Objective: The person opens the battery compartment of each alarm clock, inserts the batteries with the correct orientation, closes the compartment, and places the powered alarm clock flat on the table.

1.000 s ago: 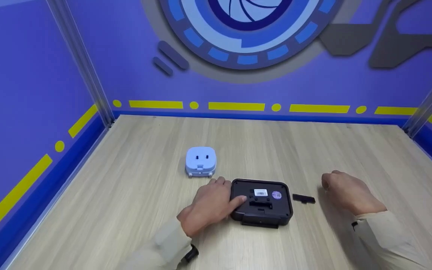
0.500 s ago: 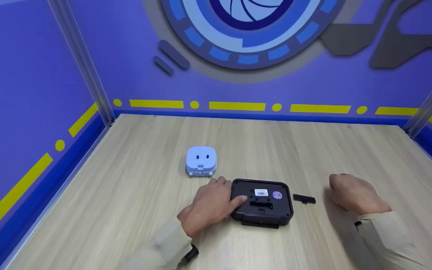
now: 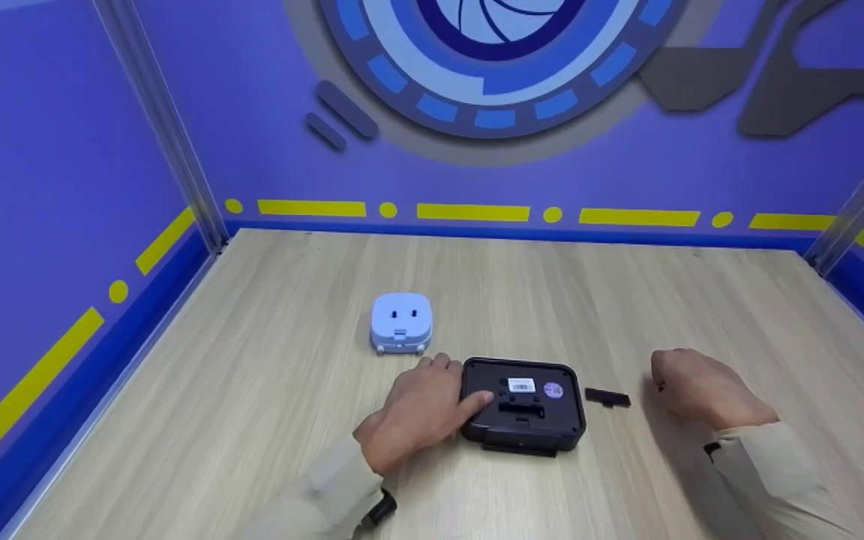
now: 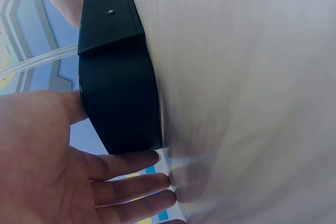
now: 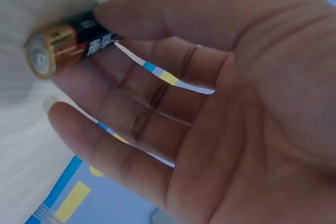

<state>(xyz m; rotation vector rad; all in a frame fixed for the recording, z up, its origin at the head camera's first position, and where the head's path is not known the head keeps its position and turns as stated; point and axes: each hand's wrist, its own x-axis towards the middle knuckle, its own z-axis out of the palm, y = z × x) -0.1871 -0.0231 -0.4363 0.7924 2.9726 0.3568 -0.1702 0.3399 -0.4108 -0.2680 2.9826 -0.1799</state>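
A black box-shaped device (image 3: 563, 416) lies on the table with its underside up, showing a white label, a round sticker and an uncovered battery slot (image 3: 522, 410). My left hand (image 3: 421, 405) holds its left side, thumb over the top edge. In the left wrist view, the index fingertip meets the device's wall (image 4: 123, 98) and the other fingers reach the tabletop. Off to the right, my right hand (image 3: 706, 386) pinches a copper-and-black battery (image 5: 71, 43) between thumb and fingers, low over the table. A small black battery cover (image 3: 607, 397) lies between the device and that hand.
Behind the left hand, a light blue rounded gadget (image 3: 402, 322) with two dark slots and small feet stands on the wooden table (image 3: 312, 285). Blue printed panels (image 3: 492, 180) close off the back and both sides.
My right hand has shifted a little to the right, away from the battery cover, then slightly back. The left hand and the device keep their place.
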